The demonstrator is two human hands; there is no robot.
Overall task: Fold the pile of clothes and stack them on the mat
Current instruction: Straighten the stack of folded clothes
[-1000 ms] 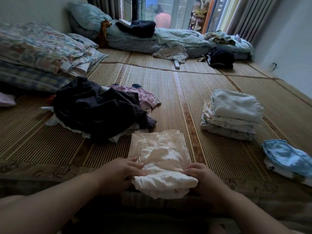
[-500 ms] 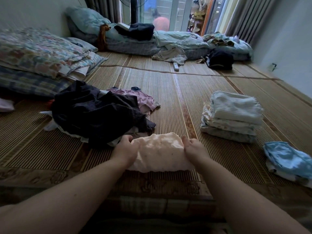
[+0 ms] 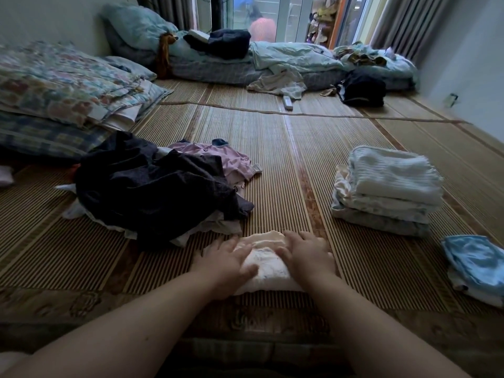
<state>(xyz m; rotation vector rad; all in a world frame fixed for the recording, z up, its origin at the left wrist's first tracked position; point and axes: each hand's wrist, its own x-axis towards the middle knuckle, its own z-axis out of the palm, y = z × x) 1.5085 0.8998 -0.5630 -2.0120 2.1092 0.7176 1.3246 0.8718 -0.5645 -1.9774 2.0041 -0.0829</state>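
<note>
A small cream garment (image 3: 266, 264), folded into a compact bundle, lies on the striped woven mat (image 3: 272, 159) right in front of me. My left hand (image 3: 223, 261) lies flat on its left side and my right hand (image 3: 306, 256) lies flat on its right side, fingers spread, both pressing it down. To the left sits the unfolded pile (image 3: 152, 186), mostly dark cloth with a pink piece on top. At the right stands a stack of folded pale clothes (image 3: 390, 190). A folded light blue garment (image 3: 476, 264) lies at the far right.
Folded floral and checked bedding (image 3: 62, 91) is piled at the left. A low mattress with blue pillows, sheets and dark clothes (image 3: 272, 61) runs along the back by the glass door. A dark bag (image 3: 362, 88) and a white remote (image 3: 287, 102) lie on the mat beyond.
The cream garment went from a long panel to a small bundle as its near end was folded away from me. Both hands moved from gripping its sides to pressing flat on top.
</note>
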